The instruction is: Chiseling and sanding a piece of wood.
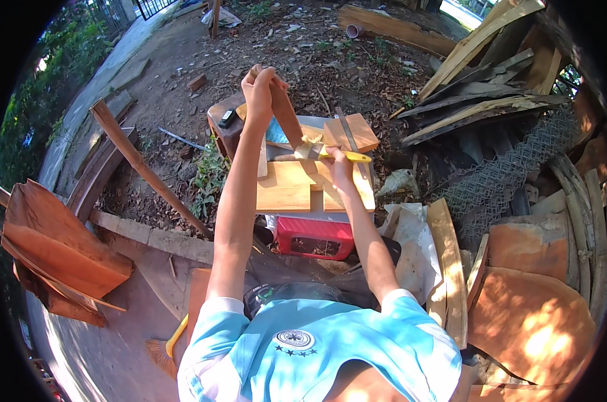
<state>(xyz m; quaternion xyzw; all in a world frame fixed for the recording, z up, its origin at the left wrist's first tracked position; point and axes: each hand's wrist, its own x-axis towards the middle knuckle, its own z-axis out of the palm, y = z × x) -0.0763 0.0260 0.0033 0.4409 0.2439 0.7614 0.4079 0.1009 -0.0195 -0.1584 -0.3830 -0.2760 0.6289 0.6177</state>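
My left hand (pixel 260 84) grips the top end of a narrow brown wooden strip (pixel 286 117) that stands tilted on a pale wooden board (pixel 283 187). My right hand (pixel 339 163) holds a paintbrush with a yellow handle (pixel 353 157). Its pale bristles (pixel 310 148) touch the lower part of the strip. The board lies on top of a red plastic crate (pixel 315 237). A second tan board (pixel 360 130) lies behind the brush, with a thin dark strip across it.
Planks (pixel 464 60) and wire mesh (pixel 511 167) are heaped at the right. Reddish boards (pixel 62 248) lean at the left, and a long pole (pixel 142 164) slants beside the crate. A small dark object (pixel 227 118) sits on a brown stool. Dirt ground lies beyond.
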